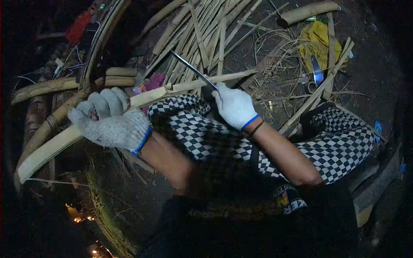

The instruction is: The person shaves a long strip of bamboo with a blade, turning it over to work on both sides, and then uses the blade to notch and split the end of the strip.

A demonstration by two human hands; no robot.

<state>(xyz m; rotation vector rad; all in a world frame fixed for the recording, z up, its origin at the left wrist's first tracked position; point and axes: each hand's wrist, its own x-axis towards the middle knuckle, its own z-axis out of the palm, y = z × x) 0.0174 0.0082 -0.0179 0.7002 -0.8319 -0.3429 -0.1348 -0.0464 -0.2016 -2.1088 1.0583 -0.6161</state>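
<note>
A long pale split bamboo strip [148, 97] runs slantwise across my lap, from the lower left up to the middle of the head view. My left hand [109, 118], in a white knit glove with a blue cuff, is wrapped around it. Near the middle the strip shows a notch or split. My right hand [234, 105], also gloved, grips a knife whose narrow blade [191, 69] points up and left, above the strip. The glove hides the knife's handle.
Behind the strip lies a heap of thin bamboo slats [206, 34]. Curly shavings [275, 64] and a yellow cloth [314, 41] are at the right. Thick bamboo poles [43, 90] stand at the left. Small flames [78, 219] glow at the lower left. Checkered trousers [340, 150] cover my legs.
</note>
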